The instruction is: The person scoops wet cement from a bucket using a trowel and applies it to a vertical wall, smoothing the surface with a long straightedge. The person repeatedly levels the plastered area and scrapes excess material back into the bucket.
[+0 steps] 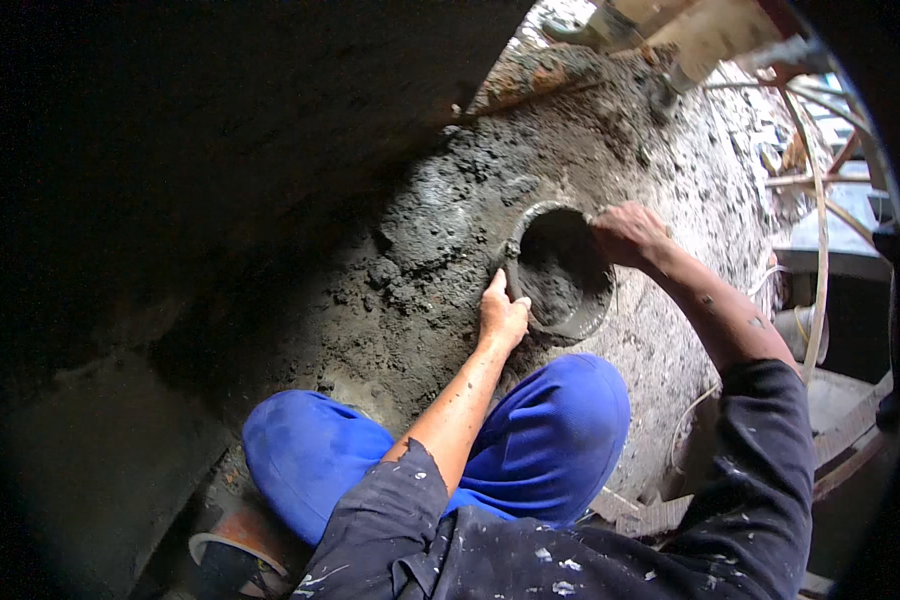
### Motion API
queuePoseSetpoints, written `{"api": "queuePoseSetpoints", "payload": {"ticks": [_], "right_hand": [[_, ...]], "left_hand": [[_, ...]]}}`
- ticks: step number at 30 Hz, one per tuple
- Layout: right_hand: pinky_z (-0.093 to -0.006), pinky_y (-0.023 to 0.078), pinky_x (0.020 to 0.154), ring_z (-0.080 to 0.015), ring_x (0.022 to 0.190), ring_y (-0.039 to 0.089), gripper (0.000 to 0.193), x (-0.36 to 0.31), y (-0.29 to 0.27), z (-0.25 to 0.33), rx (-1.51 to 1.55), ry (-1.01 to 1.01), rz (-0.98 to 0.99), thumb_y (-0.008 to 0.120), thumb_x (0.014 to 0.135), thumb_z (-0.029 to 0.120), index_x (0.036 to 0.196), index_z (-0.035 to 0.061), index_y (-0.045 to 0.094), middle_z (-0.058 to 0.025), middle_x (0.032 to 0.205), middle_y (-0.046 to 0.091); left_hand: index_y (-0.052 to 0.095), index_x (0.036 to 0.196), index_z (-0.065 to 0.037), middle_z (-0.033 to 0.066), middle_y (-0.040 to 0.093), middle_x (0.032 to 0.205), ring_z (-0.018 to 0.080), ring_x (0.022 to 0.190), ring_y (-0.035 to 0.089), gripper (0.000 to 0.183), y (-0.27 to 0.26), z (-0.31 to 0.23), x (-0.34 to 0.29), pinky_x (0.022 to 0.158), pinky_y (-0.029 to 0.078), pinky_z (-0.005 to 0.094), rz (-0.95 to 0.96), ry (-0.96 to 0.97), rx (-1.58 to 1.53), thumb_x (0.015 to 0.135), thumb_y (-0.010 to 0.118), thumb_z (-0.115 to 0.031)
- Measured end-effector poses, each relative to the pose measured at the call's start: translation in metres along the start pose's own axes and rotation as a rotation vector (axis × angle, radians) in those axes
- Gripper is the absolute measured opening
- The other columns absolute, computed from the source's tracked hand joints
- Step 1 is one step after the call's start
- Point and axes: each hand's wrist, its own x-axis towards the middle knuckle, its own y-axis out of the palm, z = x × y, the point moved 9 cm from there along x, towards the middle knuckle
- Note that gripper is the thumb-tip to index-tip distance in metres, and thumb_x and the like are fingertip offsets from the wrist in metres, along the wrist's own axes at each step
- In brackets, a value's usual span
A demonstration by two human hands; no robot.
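A round bucket (582, 328), smeared with grey mortar, is tilted in front of my knees with its mouth toward me. Wet grey mortar (550, 275) lies inside it. On its left side my left hand (504, 314) is closed on the rim, thumb pointing up along the edge. My right hand (630, 235) is closed in a fist at the upper right rim, and its fingertips are hidden behind the knuckles. Loose mortar (390, 275) is spread on the ground just left of the bucket.
A dark wall (220, 150) rises at the left in deep shadow. Another person's leg (705, 45) stands at the far right. Metal bars (820, 180) and a hose (820, 270) line the right side. By my left knee sits an orange container (250, 530).
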Motion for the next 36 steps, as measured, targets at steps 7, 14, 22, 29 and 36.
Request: {"api": "queuePoseSetpoints", "payload": {"ticks": [7, 14, 22, 29, 36], "right_hand": [[-0.0456, 0.052, 0.061, -0.0392, 0.068, 0.066, 0.031, -0.015, 0.141, 0.044, 0.795, -0.009, 0.078, 0.061, 0.088, 0.026, 0.076, -0.0016, 0.067, -0.0241, 0.071, 0.065], [-0.0304, 0.042, 0.042, -0.0132, 0.047, 0.052, 0.037, -0.049, 0.107, 0.115, 2.249, 0.303, 0.311, 0.052, 0.099, 0.035, 0.087, 0.0035, 0.067, -0.0029, 0.061, 0.057], [-0.0203, 0.038, 0.039, -0.0079, 0.049, 0.047, 0.028, -0.058, 0.113, 0.17, 3.941, 0.08, 0.497, 0.053, 0.098, 0.033, 0.102, 0.0066, 0.06, 0.0001, 0.071, 0.055], [-0.0373, 0.056, 0.052, -0.0219, 0.059, 0.061, 0.058, -0.019, 0.101, 0.174, 3.737, 0.62, 0.307, 0.032, 0.103, 0.045, 0.112, -0.007, 0.055, -0.0128, 0.078, 0.065], [-0.0291, 0.05, 0.053, -0.0112, 0.071, 0.066, 0.052, -0.268, 0.116, 0.354, 2.742, 1.059, 0.141, 0.053, 0.095, 0.055, 0.111, 0.0075, 0.066, -0.0048, 0.086, 0.071]], "left_hand": [[0.025, 0.151, 0.0, 0.0148, 0.067, 0.099, 0.0176, 0.066, 0.065, 0.075, 0.001, -0.01, -0.019, 0.045, 0.054, 0.0289, -0.038, -0.195, -0.143, 0.085, 0.061, 0.005], [0.015, 0.157, -0.014, 0.0182, 0.056, 0.127, 0.022, 0.09, 0.064, 0.077, -0.001, -0.01, -0.042, 0.068, 0.057, 0.0369, -0.05, -0.405, -0.094, 0.093, 0.055, 0.0], [0.019, 0.154, -0.006, 0.0388, 0.023, 0.15, 0.0466, 0.141, 0.03, 0.088, -0.069, -0.053, -0.207, 0.112, 0.031, 0.0478, 0.248, -0.485, 0.956, 0.087, 0.065, -0.04], [0.023, 0.154, -0.008, 0.0293, 0.02, 0.156, 0.0443, 0.141, 0.032, 0.095, -0.152, -0.111, -0.39, 0.114, 0.03, 0.0506, 0.672, -1.093, 1.705, 0.084, 0.067, -0.054], [0.002, 0.157, -0.009, 0.0266, 0.012, 0.159, 0.0361, 0.14, 0.038, 0.117, -0.191, -0.055, -0.437, 0.109, 0.041, 0.0445, 0.922, -1.272, 2.028, 0.077, 0.073, -0.058]]}}
